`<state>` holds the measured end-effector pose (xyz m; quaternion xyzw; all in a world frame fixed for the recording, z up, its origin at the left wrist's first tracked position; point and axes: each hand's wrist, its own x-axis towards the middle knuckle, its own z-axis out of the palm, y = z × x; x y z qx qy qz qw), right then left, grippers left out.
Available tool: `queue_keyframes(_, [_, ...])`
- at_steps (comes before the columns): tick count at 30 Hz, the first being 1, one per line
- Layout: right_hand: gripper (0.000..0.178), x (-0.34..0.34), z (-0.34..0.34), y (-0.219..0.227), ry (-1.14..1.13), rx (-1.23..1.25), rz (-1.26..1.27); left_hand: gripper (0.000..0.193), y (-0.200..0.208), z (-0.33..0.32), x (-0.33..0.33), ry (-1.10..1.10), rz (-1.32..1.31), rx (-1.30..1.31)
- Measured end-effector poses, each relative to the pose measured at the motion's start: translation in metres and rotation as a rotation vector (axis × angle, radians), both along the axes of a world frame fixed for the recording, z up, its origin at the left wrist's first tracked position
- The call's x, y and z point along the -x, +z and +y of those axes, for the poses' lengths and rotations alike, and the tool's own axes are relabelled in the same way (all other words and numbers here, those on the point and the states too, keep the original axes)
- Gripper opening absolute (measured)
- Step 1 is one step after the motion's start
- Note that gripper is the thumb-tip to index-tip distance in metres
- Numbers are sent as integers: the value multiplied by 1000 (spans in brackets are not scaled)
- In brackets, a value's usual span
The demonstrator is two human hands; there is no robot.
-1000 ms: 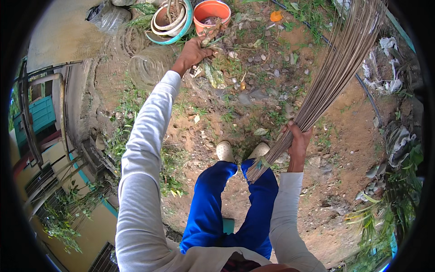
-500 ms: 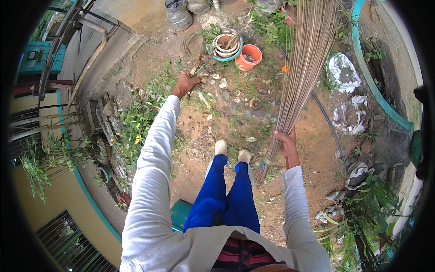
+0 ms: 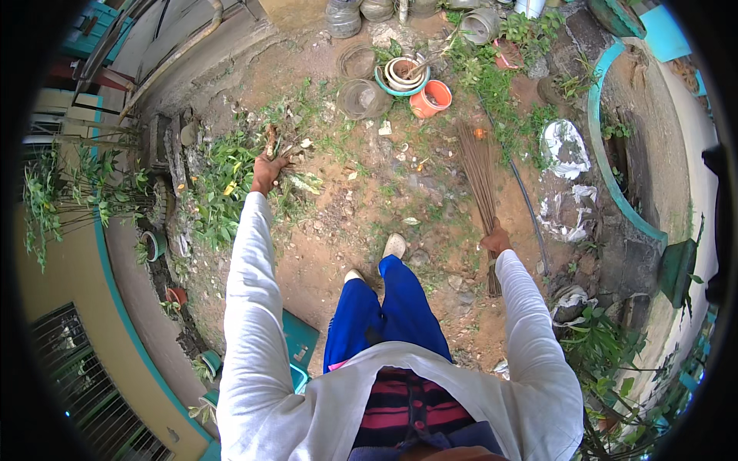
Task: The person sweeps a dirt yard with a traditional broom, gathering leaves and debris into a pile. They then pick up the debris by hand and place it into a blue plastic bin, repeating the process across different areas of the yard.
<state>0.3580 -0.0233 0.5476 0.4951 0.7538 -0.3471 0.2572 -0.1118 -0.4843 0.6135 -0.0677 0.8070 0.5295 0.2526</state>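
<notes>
My left hand (image 3: 267,170) reaches out over the ground at the left, its fingers closed round a clump of uprooted plant stalks (image 3: 301,181) with pale leaves and a brown, root-like end. Green leafy plants (image 3: 223,184) grow just left of that hand. On the right, my right hand (image 3: 496,237) grips a stick broom (image 3: 478,173) near its bound end. The broom's thin brown sticks point away from me, tips low near the soil by a small orange thing (image 3: 480,133). My feet in light shoes (image 3: 393,246) stand between the two hands.
Ahead are an orange bucket (image 3: 420,106), nested pots (image 3: 396,86) and a clear plastic container (image 3: 361,100). At right a dark hose (image 3: 528,209), white sacks (image 3: 565,154) and a teal-edged curb (image 3: 597,115) line the yard. A teal bin (image 3: 301,338) stands beside my left leg.
The broom has swung down and away from me, its tips now low. My left hand has shifted left with the stalks. My feet have stepped, and the view has moved.
</notes>
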Motion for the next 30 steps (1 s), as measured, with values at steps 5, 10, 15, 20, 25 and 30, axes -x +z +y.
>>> queue_keyframes(5, [85, 18, -26, 103, -105, 465, 91, 40, -10, -95, -45, 112, 37, -87])
queue_keyframes(10, [72, -40, -14, 131, -44, 433, 228, 32, 10, -170, -99, 293, 33, -149])
queue_keyframes(15, [66, -9, -99, 151, -272, 397, 163, 41, 12, -278, -162, 376, -49, -96])
queue_keyframes(20, [37, 22, -177, 51, -203, 535, 74, 56, 37, -364, -219, 368, -1, 232])
queue_keyframes(25, [31, 50, -252, 85, 16, 645, -12, 63, 18, -508, -316, 517, -50, 503])
queue_keyframes(30, [55, 46, -264, 167, 46, 846, 10, 58, -15, -614, -449, 724, -30, 442])
